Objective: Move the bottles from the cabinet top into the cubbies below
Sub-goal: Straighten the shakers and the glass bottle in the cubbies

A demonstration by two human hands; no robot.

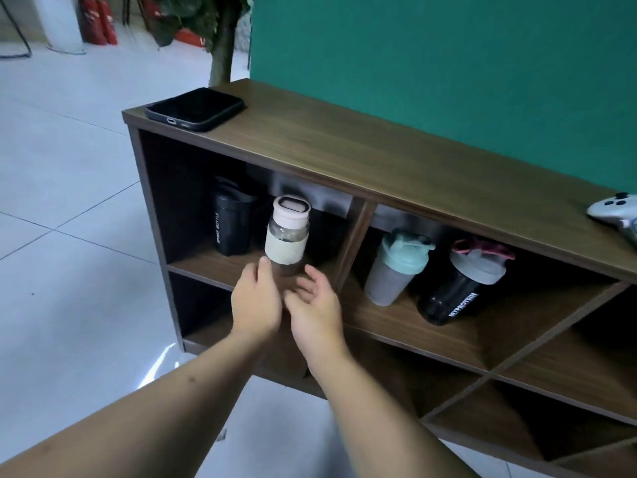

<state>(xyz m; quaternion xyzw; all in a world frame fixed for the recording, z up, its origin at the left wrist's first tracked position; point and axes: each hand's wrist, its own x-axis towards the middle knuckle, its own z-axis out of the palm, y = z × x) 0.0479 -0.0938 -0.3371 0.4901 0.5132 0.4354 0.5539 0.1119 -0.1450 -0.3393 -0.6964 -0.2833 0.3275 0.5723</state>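
Note:
A glass bottle with a pink lid and pale green sleeve (287, 234) stands upright at the front of the upper left cubby. My left hand (256, 301) and my right hand (315, 305) hover just in front of its base, fingers apart, holding nothing. Behind it in the same cubby stands a black sport bottle (231, 225). The cubby to the right holds a grey shaker with a mint lid (396, 267) and a black shaker with a pink-trimmed lid (462, 288). No bottle is visible on the wooden cabinet top (379, 160).
A black phone (194, 108) lies at the cabinet top's left end, and a white game controller (617, 212) at its right end. A green wall stands behind. Lower cubbies (534, 401) sit beneath. White tiled floor spreads to the left, with a plant trunk (220, 60) behind the cabinet.

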